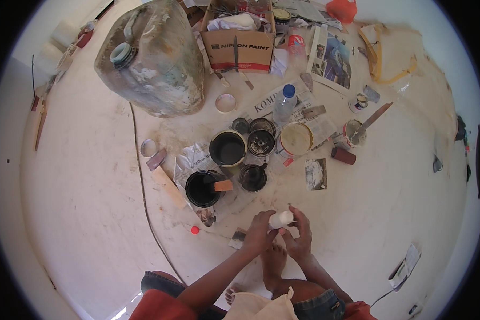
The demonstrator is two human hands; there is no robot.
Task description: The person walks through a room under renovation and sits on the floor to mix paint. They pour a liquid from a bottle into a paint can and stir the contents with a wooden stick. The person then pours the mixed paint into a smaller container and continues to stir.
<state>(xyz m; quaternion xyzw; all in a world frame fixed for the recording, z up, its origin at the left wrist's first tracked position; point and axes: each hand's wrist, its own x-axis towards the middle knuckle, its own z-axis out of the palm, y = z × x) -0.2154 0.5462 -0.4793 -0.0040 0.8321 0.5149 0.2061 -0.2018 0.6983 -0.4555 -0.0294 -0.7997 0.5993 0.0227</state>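
The left hand (pixel 260 230) and the right hand (pixel 300 234) both grip a small white bottle (pixel 280 218), held up over the floor (pixel 90 202) just in front of the person's bare feet, maybe so it is easy to twist. A tiny red cap (pixel 194 230) lies near the left hand. Open paint cans (pixel 227 148) sit close together on newspaper (pixel 304 106), likely to catch drips, and a brown cardboard box (pixel 239 50) with a dark label stands behind, beside a big dirty jug (pixel 154 58).
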